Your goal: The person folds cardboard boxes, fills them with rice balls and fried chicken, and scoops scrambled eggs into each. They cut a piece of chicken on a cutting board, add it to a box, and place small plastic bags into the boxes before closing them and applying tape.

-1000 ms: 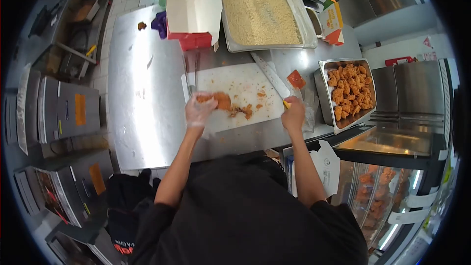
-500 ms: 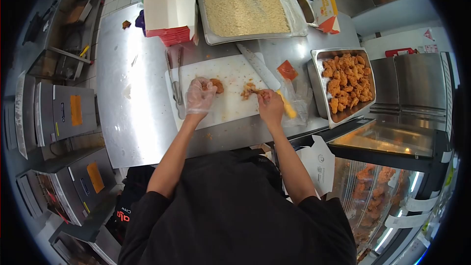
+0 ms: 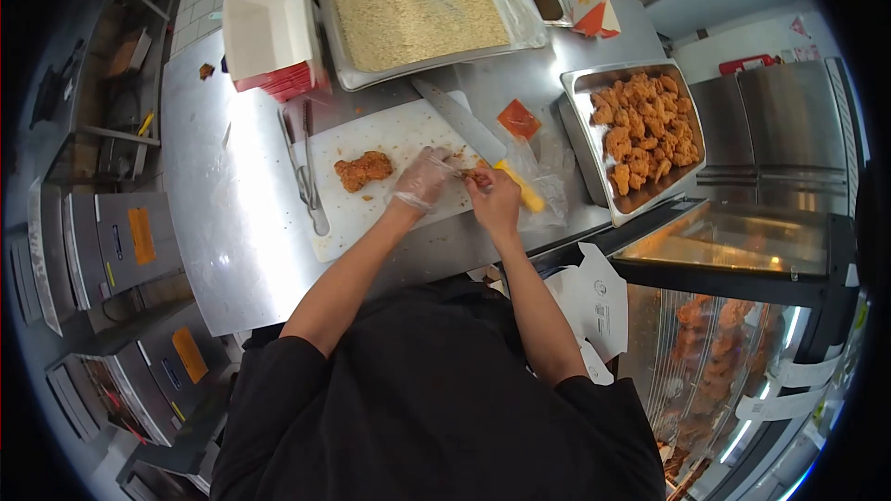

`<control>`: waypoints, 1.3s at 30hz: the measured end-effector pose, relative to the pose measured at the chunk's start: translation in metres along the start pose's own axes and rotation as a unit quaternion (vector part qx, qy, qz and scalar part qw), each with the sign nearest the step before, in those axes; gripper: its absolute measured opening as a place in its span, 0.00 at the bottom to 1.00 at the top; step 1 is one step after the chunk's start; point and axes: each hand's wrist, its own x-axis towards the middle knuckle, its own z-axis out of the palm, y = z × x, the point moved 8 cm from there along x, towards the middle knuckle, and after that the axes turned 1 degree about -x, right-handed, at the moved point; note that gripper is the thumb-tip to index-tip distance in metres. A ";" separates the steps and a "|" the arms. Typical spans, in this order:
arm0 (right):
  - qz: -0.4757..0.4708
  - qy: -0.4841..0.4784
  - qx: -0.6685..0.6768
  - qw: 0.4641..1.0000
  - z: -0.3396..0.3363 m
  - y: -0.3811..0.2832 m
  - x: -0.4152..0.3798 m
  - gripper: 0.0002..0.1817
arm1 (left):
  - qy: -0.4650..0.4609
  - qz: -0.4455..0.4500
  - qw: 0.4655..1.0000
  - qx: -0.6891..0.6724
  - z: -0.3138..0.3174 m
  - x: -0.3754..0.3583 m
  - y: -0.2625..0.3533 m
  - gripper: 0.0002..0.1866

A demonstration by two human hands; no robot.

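Observation:
A browned piece of fried chicken (image 3: 363, 171) lies on the white cutting board (image 3: 332, 213). My left hand (image 3: 422, 178), in a clear plastic glove, is just right of it, fingers stretched toward my other hand and apparently holding nothing. My bare right hand (image 3: 495, 197) pinches a small scrap of fried chicken (image 3: 471, 173) over the board's right side; the fingers partly hide it. Behind my right hand a large knife (image 3: 464, 121) lies slanted, its yellow handle (image 3: 522, 187) to the right. Metal tongs (image 3: 303, 167) rest on the board's left edge.
A deep metal pan of fried chicken pieces (image 3: 648, 130) stands at the right. At the back is a large tray of pale crumbs (image 3: 418, 5), beside stacked red-and-white cartons (image 3: 269, 32). An orange packet (image 3: 518, 119) and clear plastic (image 3: 548, 176) lie near the knife. A glass display case (image 3: 715, 315) is at lower right.
My left hand has let go of the chicken piece, left it on the board and moved right, close to my right hand. The view has shifted slightly.

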 end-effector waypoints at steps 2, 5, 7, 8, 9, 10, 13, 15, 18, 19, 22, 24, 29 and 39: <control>0.013 0.008 0.007 1.000 -0.001 0.003 -0.001 0.11 | -0.025 -0.019 0.998 -0.053 -0.003 0.003 -0.007 0.08; 0.039 0.019 0.021 0.999 -0.005 0.000 -0.003 0.11 | -0.042 -0.033 0.997 -0.052 -0.002 0.003 -0.014 0.09; 0.055 0.028 0.026 0.998 -0.010 -0.001 -0.006 0.11 | -0.045 -0.045 0.997 -0.051 -0.003 0.002 -0.014 0.10; 0.029 0.060 0.049 0.997 -0.015 -0.006 -0.007 0.10 | -0.037 -0.067 0.994 -0.078 -0.008 0.002 -0.015 0.10; 0.003 0.091 0.072 0.993 -0.020 -0.011 -0.008 0.10 | -0.028 -0.090 0.990 -0.103 -0.013 0.002 -0.018 0.09; 0.002 0.091 0.074 0.993 -0.025 -0.011 -0.007 0.10 | -0.027 -0.090 0.990 -0.101 -0.011 -0.001 -0.021 0.09; 0.104 0.102 0.056 0.988 -0.052 0.010 0.001 0.10 | 0.021 -0.115 0.967 -0.226 -0.013 -0.005 -0.035 0.07; 0.115 0.064 0.075 0.988 -0.041 0.014 0.002 0.13 | -0.010 -0.232 0.914 -0.332 -0.010 -0.004 -0.038 0.08; 0.135 0.012 0.162 0.977 -0.015 0.019 0.005 0.17 | 0.032 -0.299 0.867 -0.398 -0.006 -0.016 -0.044 0.11; 0.142 -0.006 0.230 0.963 -0.007 0.020 0.005 0.19 | 0.027 -0.297 0.867 -0.398 -0.012 -0.015 -0.039 0.11; 0.227 -0.063 0.474 0.848 0.008 0.022 0.000 0.19 | -0.027 -0.294 0.924 -0.242 -0.028 -0.011 -0.028 0.13; 0.231 -0.085 0.537 0.807 0.000 0.012 0.000 0.18 | 0.018 -0.207 0.969 -0.136 -0.037 -0.001 -0.017 0.12; 0.231 -0.106 0.666 0.701 -0.043 -0.041 -0.008 0.14 | 0.024 -0.181 0.974 -0.135 -0.039 0.013 -0.004 0.15; -0.129 -0.271 0.721 0.625 -0.174 -0.249 -0.057 0.11 | -0.001 -0.187 0.967 0.173 -0.130 -0.029 -0.031 0.26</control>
